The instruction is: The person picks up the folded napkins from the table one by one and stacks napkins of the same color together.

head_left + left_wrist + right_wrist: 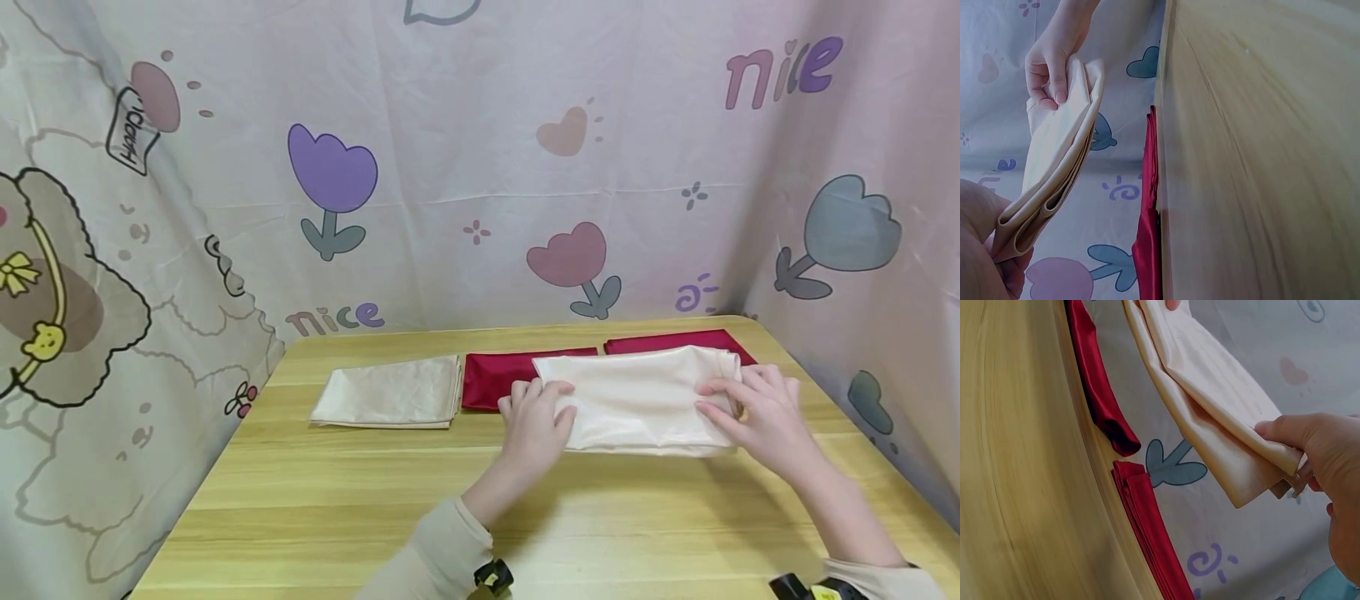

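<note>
A folded cream cloth (pixel 637 400) is held up above the table between both hands, its layers stacked along the lower edge in the left wrist view. My left hand (pixel 536 421) grips its left end, thumb on the near face and other fingers behind. At the opposite end my right hand (pixel 768 417) pinches the cloth in the same way, as the right wrist view also shows. Behind it, a folded red cloth (pixel 491 379) and a second folded red cloth (pixel 675 341) lie on the table, both partly hidden by the cream one.
Another folded cream cloth (pixel 390 393) lies flat at the left, beside the first red one. The wooden table (pixel 337 517) meets a printed curtain (pixel 450 167) along its back and sides.
</note>
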`<state>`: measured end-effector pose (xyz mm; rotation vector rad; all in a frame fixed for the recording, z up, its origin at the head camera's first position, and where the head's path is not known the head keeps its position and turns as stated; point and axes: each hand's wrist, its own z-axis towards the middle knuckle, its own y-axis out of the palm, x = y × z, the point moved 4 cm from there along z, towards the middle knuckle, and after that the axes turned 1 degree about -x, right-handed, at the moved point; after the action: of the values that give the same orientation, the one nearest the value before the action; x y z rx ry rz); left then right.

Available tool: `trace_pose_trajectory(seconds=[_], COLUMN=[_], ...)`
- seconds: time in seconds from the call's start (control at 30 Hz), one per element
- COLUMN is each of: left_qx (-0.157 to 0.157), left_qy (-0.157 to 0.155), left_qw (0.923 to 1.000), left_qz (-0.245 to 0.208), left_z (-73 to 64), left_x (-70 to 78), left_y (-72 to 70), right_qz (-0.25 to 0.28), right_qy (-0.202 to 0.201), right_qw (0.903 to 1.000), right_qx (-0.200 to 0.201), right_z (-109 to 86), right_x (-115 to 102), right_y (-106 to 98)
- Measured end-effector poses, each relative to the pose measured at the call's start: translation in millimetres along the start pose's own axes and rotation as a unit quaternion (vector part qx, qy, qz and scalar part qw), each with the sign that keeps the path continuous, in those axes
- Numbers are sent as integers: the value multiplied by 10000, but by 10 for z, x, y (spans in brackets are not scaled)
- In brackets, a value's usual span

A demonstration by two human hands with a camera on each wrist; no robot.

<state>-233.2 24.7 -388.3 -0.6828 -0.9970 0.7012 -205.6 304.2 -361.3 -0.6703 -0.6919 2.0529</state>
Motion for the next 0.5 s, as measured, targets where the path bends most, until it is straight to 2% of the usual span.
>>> trace_pose_trajectory(seconds=[0.23,0.5], left_qx=[127,179], left_qy=[59,-27], left_qw=[9998,9997], left_qz=[-131,-160], left_z=[0,-2], left_x=[-64,-151], left_y=[-87,-143], right_qz=[153,427], right_qy=[-85,66], right_qw=[9998,9991], right_qx=[42,35], right_z=[38,63], right_x=[-47,-110], right_y=[66,149])
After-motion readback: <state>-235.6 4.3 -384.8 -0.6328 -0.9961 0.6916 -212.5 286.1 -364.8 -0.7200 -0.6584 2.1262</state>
